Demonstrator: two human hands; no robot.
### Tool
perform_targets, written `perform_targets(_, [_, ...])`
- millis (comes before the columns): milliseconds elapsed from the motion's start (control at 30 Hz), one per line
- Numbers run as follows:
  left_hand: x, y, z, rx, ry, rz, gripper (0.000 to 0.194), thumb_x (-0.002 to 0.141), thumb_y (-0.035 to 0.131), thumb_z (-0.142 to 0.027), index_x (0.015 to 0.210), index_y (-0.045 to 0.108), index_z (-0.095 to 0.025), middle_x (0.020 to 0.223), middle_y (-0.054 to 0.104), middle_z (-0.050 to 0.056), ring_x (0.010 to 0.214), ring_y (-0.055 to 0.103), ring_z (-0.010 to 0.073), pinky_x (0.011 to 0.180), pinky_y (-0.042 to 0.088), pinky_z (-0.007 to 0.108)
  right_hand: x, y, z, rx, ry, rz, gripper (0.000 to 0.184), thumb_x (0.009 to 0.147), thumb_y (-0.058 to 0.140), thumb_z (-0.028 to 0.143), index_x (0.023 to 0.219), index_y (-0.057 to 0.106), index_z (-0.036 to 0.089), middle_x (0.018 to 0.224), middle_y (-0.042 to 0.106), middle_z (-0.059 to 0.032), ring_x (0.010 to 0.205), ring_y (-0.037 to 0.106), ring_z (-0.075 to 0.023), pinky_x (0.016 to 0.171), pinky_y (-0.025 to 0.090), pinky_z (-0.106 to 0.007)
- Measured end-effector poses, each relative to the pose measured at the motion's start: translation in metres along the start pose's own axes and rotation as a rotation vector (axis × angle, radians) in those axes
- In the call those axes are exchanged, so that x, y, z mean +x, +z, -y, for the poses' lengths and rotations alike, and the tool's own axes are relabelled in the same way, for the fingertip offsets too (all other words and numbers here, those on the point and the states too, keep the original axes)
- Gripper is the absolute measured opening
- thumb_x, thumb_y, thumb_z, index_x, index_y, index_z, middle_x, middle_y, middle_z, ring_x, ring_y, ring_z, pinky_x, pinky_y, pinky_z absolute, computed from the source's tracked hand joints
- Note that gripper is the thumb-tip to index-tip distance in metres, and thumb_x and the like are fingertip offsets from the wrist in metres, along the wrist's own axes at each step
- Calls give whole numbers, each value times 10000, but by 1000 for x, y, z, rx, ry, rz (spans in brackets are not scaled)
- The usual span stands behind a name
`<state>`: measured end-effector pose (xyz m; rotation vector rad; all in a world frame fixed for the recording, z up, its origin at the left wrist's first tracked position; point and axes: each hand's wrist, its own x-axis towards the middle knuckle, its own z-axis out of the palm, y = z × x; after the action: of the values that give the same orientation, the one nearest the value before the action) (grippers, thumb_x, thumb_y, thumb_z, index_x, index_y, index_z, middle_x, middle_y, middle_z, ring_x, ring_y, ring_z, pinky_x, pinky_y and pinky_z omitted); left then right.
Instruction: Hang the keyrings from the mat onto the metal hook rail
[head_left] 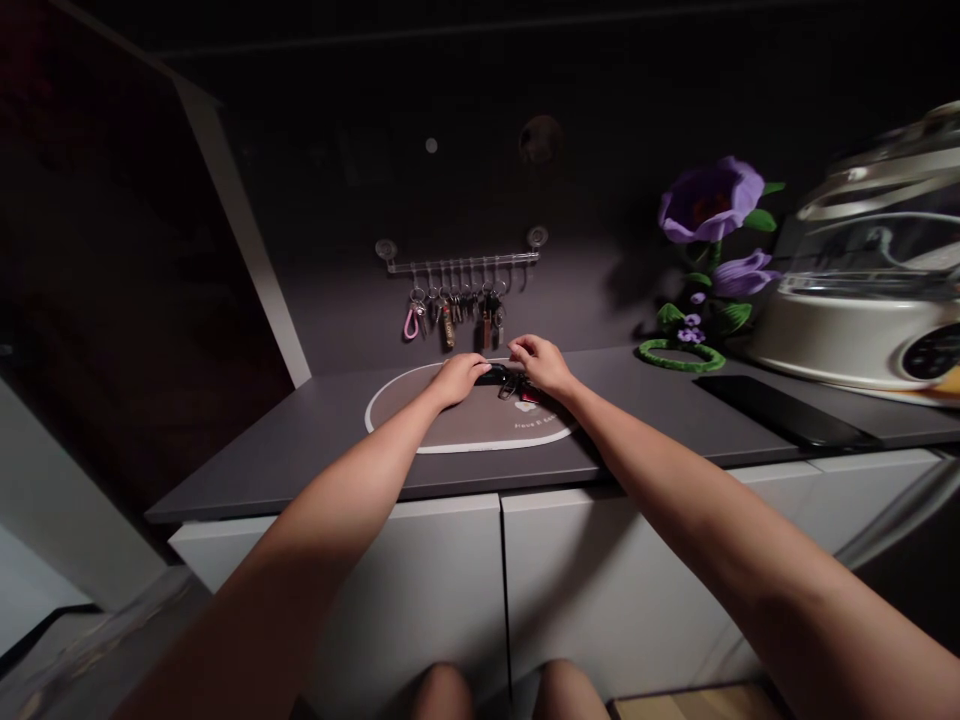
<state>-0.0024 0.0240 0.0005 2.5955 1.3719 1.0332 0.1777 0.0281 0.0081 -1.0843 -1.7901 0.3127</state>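
Observation:
On the taupe oval mat, my left hand is closed on one end of a small black object, perhaps a key fob or holder; its kind is not clear. Just right of it lie metal keys on a ring and a small red tag, partly under my right hand. That hand is raised a little above the mat with its fingers curled into a pinch. Whatever sits between those fingertips is too small to make out.
Behind the mat, a clear hook rail on the wall carries several key bunches. To the right stand a purple felt flower with a green base, a black phone-like slab and a cream appliance. White cabinet doors are below the countertop.

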Motion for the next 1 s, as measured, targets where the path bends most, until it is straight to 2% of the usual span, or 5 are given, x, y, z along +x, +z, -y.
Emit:
perform_targets(233, [1,-3,0,-219,-127,-177,301,814,438,-358,727,628,-140,724,630,37,685,524,150,652,366,237,-1,-1,3,-8,-11,5,226,798,459,328,832,606,159,742,650,-37,680,558,-128,679,407,-252])
perform_targets(500, [2,-11,-6,-458,-286,-308,361,772,483,-413,541,511,-137,487,417,-43,507,356,86,518,262,219,-3,-2,10,-11,-49,5,222,793,459,318,838,609,161,761,648,-35,704,556,-132,700,411,-258])
perform_targets(733, [4,-15,-10,-877,-443,-364,339,726,561,-435,601,528,-121,519,496,-24,494,463,90,524,405,229,-5,-2,15,-1,-79,-8,234,788,471,329,874,608,160,827,646,-42,747,555,-135,742,417,-274])
perform_targets(867, [5,-19,-13,-1096,-531,-409,241,772,548,-329,666,551,-112,586,576,5,538,555,107,604,483,274,-5,-1,15,47,-120,-27,255,789,473,352,912,590,163,857,636,-47,773,557,-135,759,427,-284])
perform_targets(1000, [6,-22,-14,-1234,-547,-467,191,793,535,-256,693,560,-95,667,624,45,633,614,126,730,508,351,-8,0,19,58,-164,-35,301,772,497,397,960,556,170,862,611,-49,766,550,-139,744,439,-298])
